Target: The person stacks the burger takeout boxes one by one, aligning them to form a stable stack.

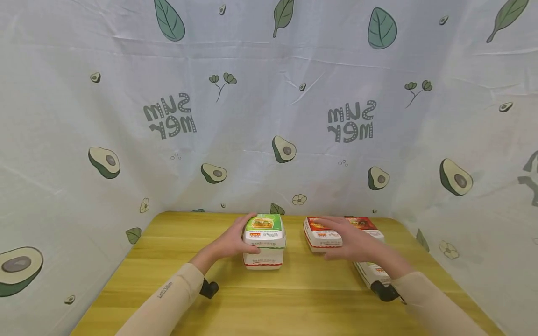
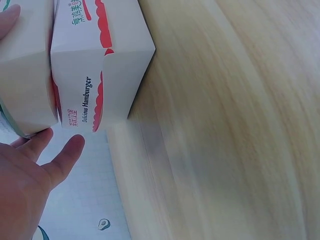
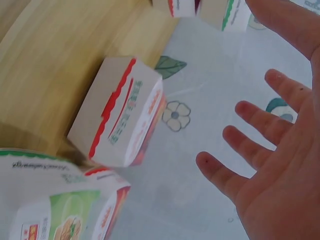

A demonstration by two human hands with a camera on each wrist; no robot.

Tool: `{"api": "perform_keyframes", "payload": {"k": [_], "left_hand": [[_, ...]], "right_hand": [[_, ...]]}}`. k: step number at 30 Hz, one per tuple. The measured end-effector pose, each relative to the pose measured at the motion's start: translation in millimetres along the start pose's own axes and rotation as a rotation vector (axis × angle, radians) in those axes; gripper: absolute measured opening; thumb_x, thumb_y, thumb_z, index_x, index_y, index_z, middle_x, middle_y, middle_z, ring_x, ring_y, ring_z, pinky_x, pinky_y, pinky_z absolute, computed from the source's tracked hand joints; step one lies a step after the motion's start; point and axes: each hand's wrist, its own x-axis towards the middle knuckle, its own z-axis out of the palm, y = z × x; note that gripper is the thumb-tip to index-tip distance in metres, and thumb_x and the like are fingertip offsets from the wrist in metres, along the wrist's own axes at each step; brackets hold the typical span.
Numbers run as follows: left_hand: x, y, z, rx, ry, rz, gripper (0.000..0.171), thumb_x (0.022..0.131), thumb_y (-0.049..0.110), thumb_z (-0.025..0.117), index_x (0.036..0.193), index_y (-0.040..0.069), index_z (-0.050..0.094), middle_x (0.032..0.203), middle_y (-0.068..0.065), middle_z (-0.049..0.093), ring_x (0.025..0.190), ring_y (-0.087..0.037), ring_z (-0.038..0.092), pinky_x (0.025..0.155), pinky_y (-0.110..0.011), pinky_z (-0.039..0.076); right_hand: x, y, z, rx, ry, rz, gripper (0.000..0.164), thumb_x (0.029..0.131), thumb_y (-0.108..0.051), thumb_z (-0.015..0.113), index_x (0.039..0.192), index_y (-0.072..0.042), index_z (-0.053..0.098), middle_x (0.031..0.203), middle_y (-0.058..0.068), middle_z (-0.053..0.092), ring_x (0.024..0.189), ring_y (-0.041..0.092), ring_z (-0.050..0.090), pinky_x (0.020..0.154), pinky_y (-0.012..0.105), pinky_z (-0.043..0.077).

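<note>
A green-topped hamburger box point(image 1: 265, 235) sits on a white hamburger box with red scalloped trim point(image 1: 264, 261), making a stack of two. My left hand point(image 1: 230, 239) grips the green-topped box from its left side, thumb on the front and fingers toward the far side. In the left wrist view, two fingers of that hand point(image 2: 25, 175) lie beside the boxes. My right hand point(image 1: 354, 240) is spread in the air over a red-topped hamburger box point(image 1: 321, 238). In the right wrist view, its fingers stand apart from the red-trimmed box point(image 3: 115, 110) with nothing between them.
Behind the right hand is another red-topped box point(image 1: 362, 223), partly hidden. A hamburger box with a green picture point(image 3: 70, 210) lies nearer the person, under the right wrist. The wooden table point(image 1: 286, 308) meets a hanging avocado-print cloth point(image 1: 252, 116) at its back edge.
</note>
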Motion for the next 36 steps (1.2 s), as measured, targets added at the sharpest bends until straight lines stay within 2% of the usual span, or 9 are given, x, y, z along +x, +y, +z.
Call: {"api": "perform_keyframes", "payload": {"k": [4,9,16,29,36], "left_hand": [[0.5,-1.1,0.4,0.016,0.0,-0.003,0.109,0.072,0.034,0.091,0.158,0.027,0.026,0.155,-0.011,0.032,0.131,-0.029,0.043,0.11,-0.055,0.036],[0.0,-0.6,0.2,0.013,0.001,-0.002,0.109,0.071,0.033,0.092,0.158,0.026,0.027,0.154,-0.011,0.032,0.131,-0.029,0.043,0.11,-0.055,0.036],[0.8,-0.1,-0.1,0.014,0.0,0.005,0.109,0.072,0.033,0.091,0.159,0.026,0.026,0.154,-0.011,0.032,0.13,-0.028,0.043,0.11,-0.054,0.036],[0.3,0.2,0.6,0.004,-0.002,0.001,0.109,0.073,0.033,0.091,0.159,0.024,0.025,0.153,-0.013,0.033,0.129,-0.029,0.044,0.109,-0.055,0.037],[-0.1,2.3,-0.1,0.009,-0.004,0.0,0.109,0.072,0.032,0.091,0.159,0.024,0.026,0.153,-0.012,0.033,0.129,-0.029,0.044,0.11,-0.054,0.036]], "right_hand": [[-8,7,-4,-0.014,0.009,0.005,0.089,0.076,-0.04,0.087,0.152,-0.02,0.046,0.156,0.012,0.042,0.143,0.042,0.035,0.106,0.065,0.039],[-18,13,-8,-0.015,0.01,0.018,0.086,0.075,-0.046,0.087,0.149,-0.025,0.048,0.154,0.011,0.045,0.144,0.045,0.031,0.105,0.069,0.035],[-32,24,-10,-0.022,0.016,0.035,0.088,0.076,-0.046,0.086,0.149,-0.016,0.048,0.154,0.021,0.041,0.141,0.048,0.034,0.101,0.071,0.038],[-45,42,-9,-0.047,-0.013,0.092,0.092,0.073,-0.047,0.087,0.148,-0.012,0.048,0.153,0.023,0.042,0.138,0.049,0.036,0.1,0.071,0.039],[-53,54,-9,-0.063,-0.017,0.12,0.091,0.072,-0.042,0.089,0.147,-0.01,0.049,0.151,0.026,0.042,0.136,0.053,0.035,0.096,0.073,0.04]]}}
